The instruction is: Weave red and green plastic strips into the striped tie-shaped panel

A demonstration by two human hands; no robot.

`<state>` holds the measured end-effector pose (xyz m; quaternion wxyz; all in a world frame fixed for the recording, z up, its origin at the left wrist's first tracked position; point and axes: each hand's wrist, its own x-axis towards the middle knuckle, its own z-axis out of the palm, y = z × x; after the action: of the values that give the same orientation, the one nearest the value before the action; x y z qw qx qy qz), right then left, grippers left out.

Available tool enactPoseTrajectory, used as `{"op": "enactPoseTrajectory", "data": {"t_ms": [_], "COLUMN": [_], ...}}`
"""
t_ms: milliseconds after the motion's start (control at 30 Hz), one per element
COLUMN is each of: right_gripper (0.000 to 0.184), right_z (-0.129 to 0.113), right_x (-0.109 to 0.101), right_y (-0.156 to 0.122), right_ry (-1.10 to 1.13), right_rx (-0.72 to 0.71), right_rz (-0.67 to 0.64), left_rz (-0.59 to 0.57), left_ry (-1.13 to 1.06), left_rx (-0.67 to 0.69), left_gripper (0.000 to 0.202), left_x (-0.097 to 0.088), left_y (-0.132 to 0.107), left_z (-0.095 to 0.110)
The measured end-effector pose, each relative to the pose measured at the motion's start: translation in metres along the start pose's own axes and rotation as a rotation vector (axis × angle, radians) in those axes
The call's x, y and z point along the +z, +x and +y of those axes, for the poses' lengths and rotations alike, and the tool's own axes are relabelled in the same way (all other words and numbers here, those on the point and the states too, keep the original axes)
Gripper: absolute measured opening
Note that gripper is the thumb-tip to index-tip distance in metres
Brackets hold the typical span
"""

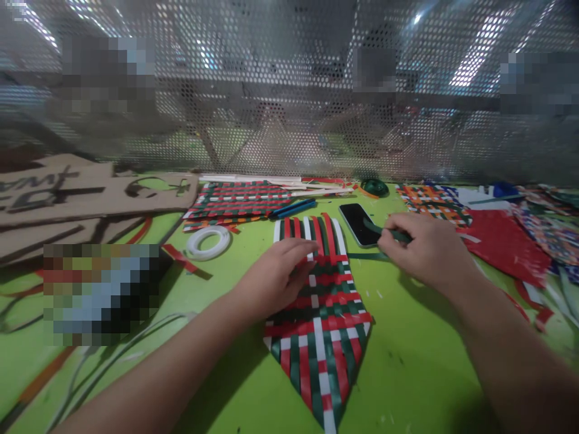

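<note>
A woven mat of red, green and white ribbons (323, 337) lies on the green table, its loose ends fanned out toward the back. My left hand (275, 274) rests flat on the mat's upper part, fingers stretched across the ribbons. To the right, my right hand (423, 250) is closed on a dark green ribbon strip (368, 257) that runs from the mat's right edge to the fingers. A black phone (357, 223) lies just behind that hand.
A finished woven mat (235, 202) and blue pens (292, 208) lie at the back. A white tape roll (208, 242) sits left of the work. Cardboard sheets (76, 193) fill the far left. More woven pieces and red sheets (502, 241) crowd the right. A perforated metal screen (289, 90) closes the back.
</note>
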<state>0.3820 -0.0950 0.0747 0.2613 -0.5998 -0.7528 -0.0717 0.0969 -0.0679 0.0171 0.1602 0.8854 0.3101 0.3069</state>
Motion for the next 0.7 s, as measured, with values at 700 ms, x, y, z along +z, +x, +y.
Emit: {"op": "enactPoseTrajectory", "data": {"t_ms": [700], "right_gripper": [0.029], "right_z": [-0.003], "right_x": [0.038], "right_y": [0.002], "right_ry": [0.278], "right_rx": [0.195], "right_rz": [-0.403], "left_rz": [-0.486], "left_ry": [0.122], "left_rx": [0.04], "left_gripper": [0.055], "left_x": [0.015], "left_y": [-0.001], "left_z": [0.004]}}
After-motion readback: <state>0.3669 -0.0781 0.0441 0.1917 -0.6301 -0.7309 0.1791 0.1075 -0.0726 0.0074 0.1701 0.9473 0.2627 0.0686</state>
